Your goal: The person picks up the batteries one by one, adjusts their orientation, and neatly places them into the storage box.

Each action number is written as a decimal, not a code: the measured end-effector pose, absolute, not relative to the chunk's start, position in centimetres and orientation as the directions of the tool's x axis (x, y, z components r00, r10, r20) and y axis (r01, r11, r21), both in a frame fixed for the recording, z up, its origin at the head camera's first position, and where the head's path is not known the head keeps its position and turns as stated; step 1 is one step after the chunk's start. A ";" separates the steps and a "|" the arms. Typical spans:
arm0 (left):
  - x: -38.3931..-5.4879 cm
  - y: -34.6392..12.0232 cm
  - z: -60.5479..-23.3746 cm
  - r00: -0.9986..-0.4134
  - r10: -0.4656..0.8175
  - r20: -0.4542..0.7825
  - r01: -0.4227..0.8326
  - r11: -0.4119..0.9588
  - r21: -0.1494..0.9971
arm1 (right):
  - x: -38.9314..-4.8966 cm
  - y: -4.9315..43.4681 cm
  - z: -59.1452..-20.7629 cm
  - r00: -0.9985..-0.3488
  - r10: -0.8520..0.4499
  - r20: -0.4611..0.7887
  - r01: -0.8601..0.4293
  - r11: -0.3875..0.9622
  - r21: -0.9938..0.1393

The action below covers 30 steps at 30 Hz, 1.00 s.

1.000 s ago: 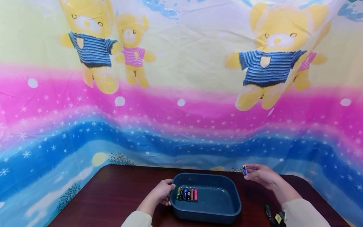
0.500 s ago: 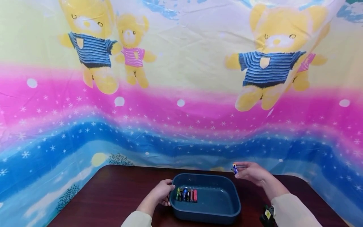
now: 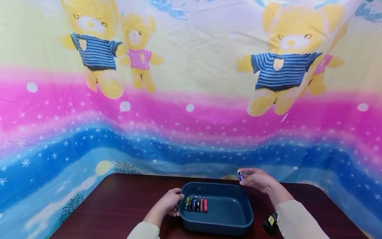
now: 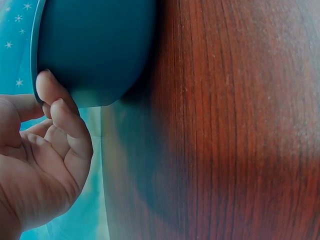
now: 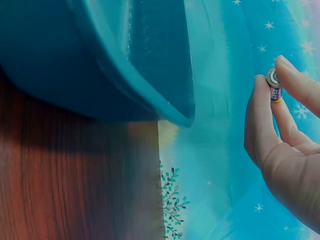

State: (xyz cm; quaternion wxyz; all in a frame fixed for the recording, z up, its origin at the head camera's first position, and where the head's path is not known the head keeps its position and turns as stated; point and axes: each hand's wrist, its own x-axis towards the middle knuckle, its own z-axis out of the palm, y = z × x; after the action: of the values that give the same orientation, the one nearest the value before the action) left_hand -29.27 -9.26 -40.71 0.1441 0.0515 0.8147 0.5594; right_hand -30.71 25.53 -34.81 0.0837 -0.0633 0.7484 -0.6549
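A blue-grey plastic bin [image 3: 216, 228] stands on the table, and my left hand [image 3: 169, 201] grips its left rim. In the left wrist view, thumb and curled fingers pinch that bin's edge. Inside, toward the left, several batteries [image 3: 195, 205] in green, black, blue and red lie side by side in a row. My right hand [image 3: 260, 181] pinches a purple battery [image 3: 240, 176] with a yellow end, held up beyond the bin's far right corner. From the right wrist, the battery [image 5: 275, 90] shows its metal end between thumb and fingers, apart from the bin.
The dark red wooden table [image 3: 131, 196] ends just behind the bin. A patterned cloth [image 3: 191, 132] with bears and snowflakes hangs behind it. A black object with a yellow label [image 3: 270, 224] shows beside the right sleeve.
My right hand has moved left with the purple battery, closer to the bin. The left hand keeps its grip on the rim, and the row of batteries is unchanged.
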 end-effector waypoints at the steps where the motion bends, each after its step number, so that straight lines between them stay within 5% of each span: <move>1: -29.3 -9.3 -40.7 -0.953 0.246 -0.176 -0.076 0.368 0.927 | -30.8 25.4 -34.8 -0.978 -0.204 -0.043 0.016 0.135 -0.991; 30: -29.7 -9.2 -41.1 -0.946 0.242 -0.215 -0.127 0.335 0.934 | -35.6 24.0 -38.4 -0.906 -0.417 0.071 -0.061 -0.038 -0.997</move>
State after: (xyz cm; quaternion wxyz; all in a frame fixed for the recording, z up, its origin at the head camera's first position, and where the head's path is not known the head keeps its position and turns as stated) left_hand -29.73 -9.22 -41.14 0.1600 0.0360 0.8010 0.5757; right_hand -35.65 24.03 -38.39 0.1275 -0.1752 0.6817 -0.6988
